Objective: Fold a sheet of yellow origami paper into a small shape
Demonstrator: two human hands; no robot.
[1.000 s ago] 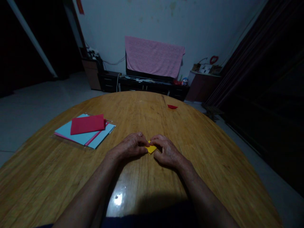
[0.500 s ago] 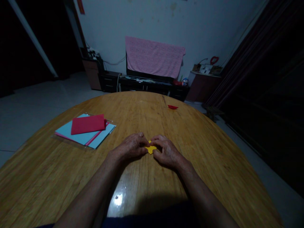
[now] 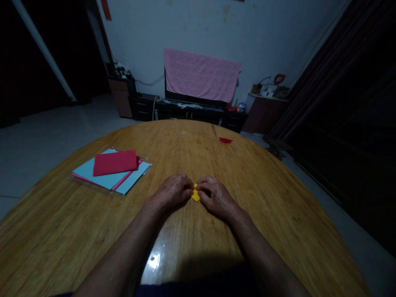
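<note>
A small folded piece of yellow paper (image 3: 195,195) lies near the middle of the wooden table, with one pointed corner facing me. My left hand (image 3: 177,190) pinches its left side between thumb and fingers. From the other side, my right hand (image 3: 215,196) grips the right edge, thumb and fingertips closed on it. Much of the paper is covered by the fingers, so its full shape is hidden.
On the left of the round table (image 3: 262,231) lies a clear packet of light-blue and pink paper (image 3: 108,180), topped by a folded red sheet (image 3: 115,162). A small red folded paper piece (image 3: 225,140) sits at the far right. Beyond stands a low black cabinet (image 3: 192,113).
The fingers of both hands have shifted a little closer together over the yellow paper, and less of it shows. Everything else on the table stays where it was.
</note>
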